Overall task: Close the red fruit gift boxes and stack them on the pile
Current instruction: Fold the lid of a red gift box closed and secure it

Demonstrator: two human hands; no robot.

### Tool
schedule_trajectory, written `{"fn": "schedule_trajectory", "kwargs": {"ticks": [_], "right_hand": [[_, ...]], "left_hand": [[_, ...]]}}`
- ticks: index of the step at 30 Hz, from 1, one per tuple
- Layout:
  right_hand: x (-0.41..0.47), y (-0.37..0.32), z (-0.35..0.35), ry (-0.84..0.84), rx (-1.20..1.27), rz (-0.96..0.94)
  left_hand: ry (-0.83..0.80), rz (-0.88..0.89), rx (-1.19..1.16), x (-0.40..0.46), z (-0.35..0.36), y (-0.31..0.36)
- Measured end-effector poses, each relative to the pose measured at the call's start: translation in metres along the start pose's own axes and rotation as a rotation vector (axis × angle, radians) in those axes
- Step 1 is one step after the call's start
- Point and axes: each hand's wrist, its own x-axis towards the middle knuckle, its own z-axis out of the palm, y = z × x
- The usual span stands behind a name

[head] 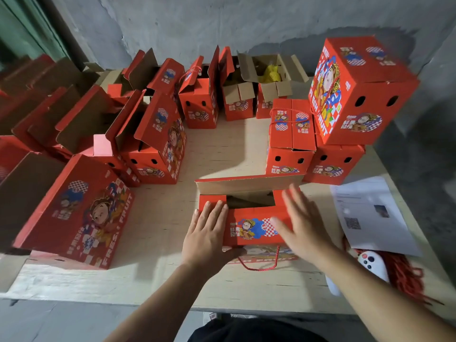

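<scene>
Red cardboard box [249,227] (glossy, rectangular) under flat left hand [206,236]

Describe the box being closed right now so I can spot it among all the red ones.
Start at the near edge of the wooden table. The box being closed sits there, centred, under the left hand and right hand. Unlike its neighbours, only its far flap stands up.
</scene>
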Motion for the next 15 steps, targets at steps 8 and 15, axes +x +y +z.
{"fn": "schedule_trajectory", "kwargs": {"ticks": [8, 15], "right_hand": [[0.064, 0.009, -0.062, -0.222, 0.325, 0.205], [0.043, 0.026, -0.034, -0.243, 0.113, 0.005]], "left_hand": [[0.164, -0.005, -0.062, 0.001, 0.004, -0.001], [0.65, -0.344, -0.619, -0.012, 0.008, -0.003]]}}
